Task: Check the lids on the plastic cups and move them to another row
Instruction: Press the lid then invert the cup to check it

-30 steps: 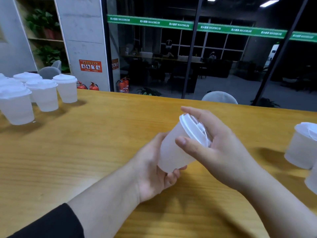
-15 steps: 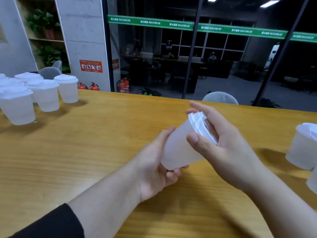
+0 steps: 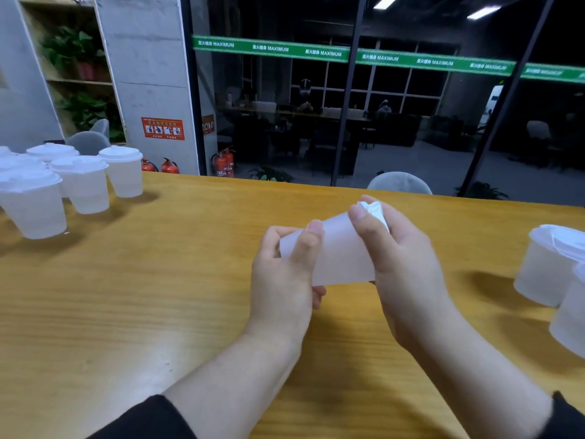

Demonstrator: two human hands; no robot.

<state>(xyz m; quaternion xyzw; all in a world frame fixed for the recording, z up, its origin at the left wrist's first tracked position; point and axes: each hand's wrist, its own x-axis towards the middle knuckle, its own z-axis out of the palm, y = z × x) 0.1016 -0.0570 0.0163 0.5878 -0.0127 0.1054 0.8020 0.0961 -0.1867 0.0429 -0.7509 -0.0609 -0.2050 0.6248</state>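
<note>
Head view is showing the check step: left hand [image 3: 281,277] is gripping the cup [image 3: 332,251] base, right hand [image 3: 402,264] is clamping its lid [image 3: 373,210], cup tipped sideways above the table [image 3: 158,312] centre. Next, I judge, it is going to the row [image 3: 72,182] at ten o'clock, needing an upright set-down.

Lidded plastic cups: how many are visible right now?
8: five clustered at the table's far left, one held in both hands, two at the right edge. More may sit off-frame.
</note>
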